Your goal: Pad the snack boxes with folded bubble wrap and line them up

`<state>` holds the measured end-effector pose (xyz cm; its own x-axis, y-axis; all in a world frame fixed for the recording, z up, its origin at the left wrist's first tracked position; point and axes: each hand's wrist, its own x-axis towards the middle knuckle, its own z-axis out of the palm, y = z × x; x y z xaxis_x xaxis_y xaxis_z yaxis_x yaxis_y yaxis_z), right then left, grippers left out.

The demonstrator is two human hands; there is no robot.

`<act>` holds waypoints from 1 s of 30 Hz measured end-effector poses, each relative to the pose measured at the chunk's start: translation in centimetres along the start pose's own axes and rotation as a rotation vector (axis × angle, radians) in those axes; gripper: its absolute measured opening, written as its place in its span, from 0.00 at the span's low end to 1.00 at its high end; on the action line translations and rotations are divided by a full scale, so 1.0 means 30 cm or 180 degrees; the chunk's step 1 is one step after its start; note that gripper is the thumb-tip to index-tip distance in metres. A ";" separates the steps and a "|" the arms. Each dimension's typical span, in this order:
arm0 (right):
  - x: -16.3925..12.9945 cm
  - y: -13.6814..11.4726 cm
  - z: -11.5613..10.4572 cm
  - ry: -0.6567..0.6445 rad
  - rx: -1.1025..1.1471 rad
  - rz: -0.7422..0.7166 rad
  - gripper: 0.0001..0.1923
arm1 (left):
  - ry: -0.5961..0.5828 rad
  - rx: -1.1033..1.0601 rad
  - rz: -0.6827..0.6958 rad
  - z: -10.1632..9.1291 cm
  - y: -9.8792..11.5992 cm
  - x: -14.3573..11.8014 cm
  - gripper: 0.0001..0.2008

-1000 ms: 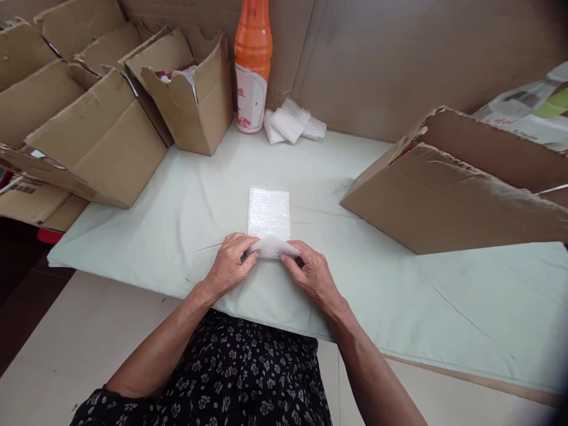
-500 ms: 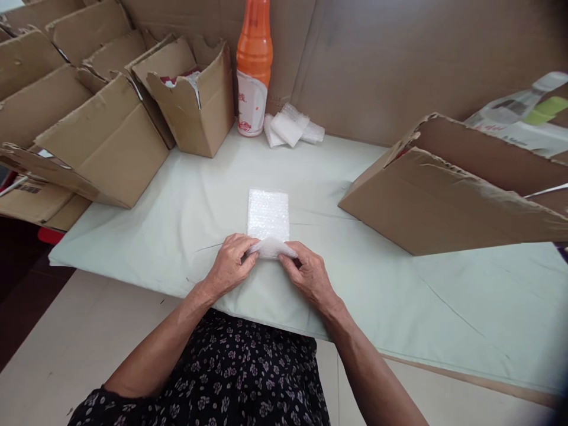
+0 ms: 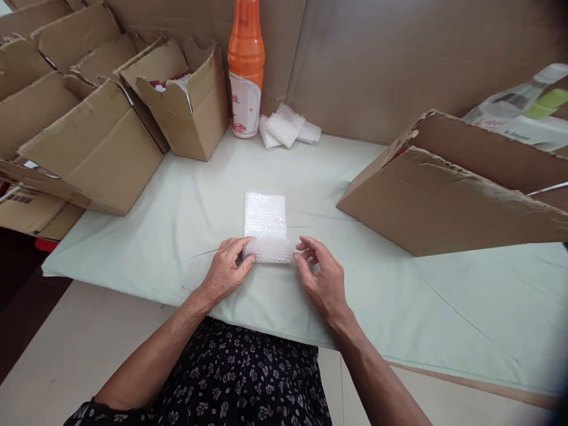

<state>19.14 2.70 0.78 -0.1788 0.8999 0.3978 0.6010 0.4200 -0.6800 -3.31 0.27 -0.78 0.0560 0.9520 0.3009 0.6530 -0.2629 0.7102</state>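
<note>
A sheet of bubble wrap (image 3: 265, 214) lies flat on the pale green cloth in front of me. Its near part is folded over into a strip (image 3: 271, 251) that reaches a little past the sheet's right edge. My left hand (image 3: 225, 265) holds the left end of that fold, thumb in front and fingertips on top. Just off the strip's right end, my right hand (image 3: 323, 277) is open, thumb and fingers apart with nothing between them.
An orange bottle (image 3: 247, 65) stands at the back beside several small bubble wrap pieces (image 3: 286, 125). Open cardboard boxes (image 3: 100, 148) crowd the left side. Another cardboard box (image 3: 452, 204) stands at the right, a clear plastic bottle (image 3: 503, 103) behind it. Pale green cloth (image 3: 390, 296) covers the table.
The lifted near edge of the bubble wrap now lies folded down on the sheet. My right hand has let go and moved right; my left hand stays at the left end.
</note>
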 end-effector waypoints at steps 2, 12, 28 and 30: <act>-0.013 -0.011 0.000 0.0171 -0.0413 -0.0574 0.11 | -0.0052 0.0032 -0.0026 -0.001 0.003 0.002 0.16; 0.016 -0.012 -0.033 -0.0138 0.0213 -0.0229 0.25 | -0.0049 -0.0075 0.0301 -0.012 0.020 0.002 0.07; 0.035 -0.021 0.045 -0.1109 -0.1375 -0.1137 0.15 | 0.0337 0.0311 0.0113 -0.017 0.018 0.007 0.18; 0.056 -0.016 0.053 -0.1100 -0.1440 -0.1219 0.12 | 0.0434 0.0592 0.0363 -0.019 0.021 0.000 0.22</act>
<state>17.32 4.19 0.78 -0.6367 0.7152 0.2884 0.6988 0.6932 -0.1765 -3.33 0.00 0.03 0.0430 0.8846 0.4644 0.7766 -0.3220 0.5414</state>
